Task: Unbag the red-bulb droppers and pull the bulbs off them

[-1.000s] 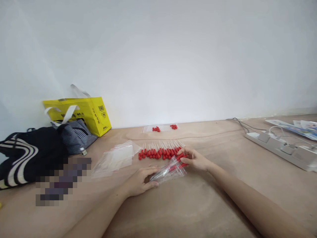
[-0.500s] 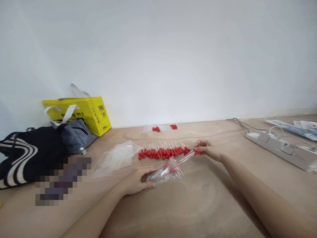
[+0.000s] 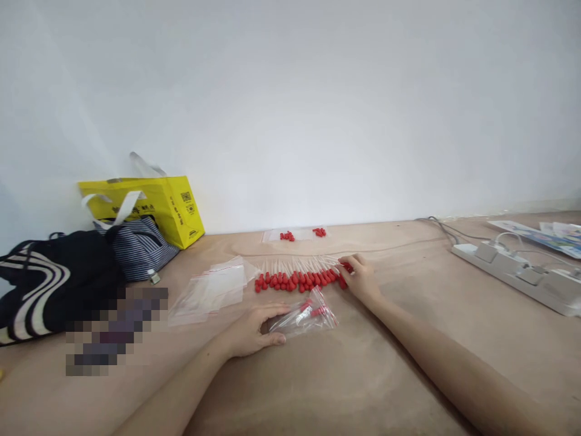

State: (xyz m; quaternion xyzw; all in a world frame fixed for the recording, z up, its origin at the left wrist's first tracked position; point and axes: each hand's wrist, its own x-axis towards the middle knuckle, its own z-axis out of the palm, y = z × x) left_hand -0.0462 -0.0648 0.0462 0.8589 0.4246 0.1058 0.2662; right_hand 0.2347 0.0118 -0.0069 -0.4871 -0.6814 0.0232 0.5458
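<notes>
A row of clear droppers with red bulbs [image 3: 295, 280] lies across the middle of the wooden surface. My right hand [image 3: 358, 279] rests at the row's right end, fingers curled and pinching a red-bulbed dropper there. My left hand [image 3: 254, 330] lies nearer me, fingers holding down the end of a small clear plastic bag [image 3: 306, 316] with a few red-bulbed droppers inside. The bag's mouth points right, towards the row.
A stack of clear zip bags [image 3: 211, 289] lies left of the row. Farther back sit two filled bags with red pieces [image 3: 299, 234]. A yellow bag [image 3: 154, 206] and dark striped bags [image 3: 68, 278] stand left; a power strip [image 3: 517, 271] with cables lies right.
My right hand drew a dropper out from the bag area to the right, then moved back left onto the right end of the row. My left hand stayed on the bag.
</notes>
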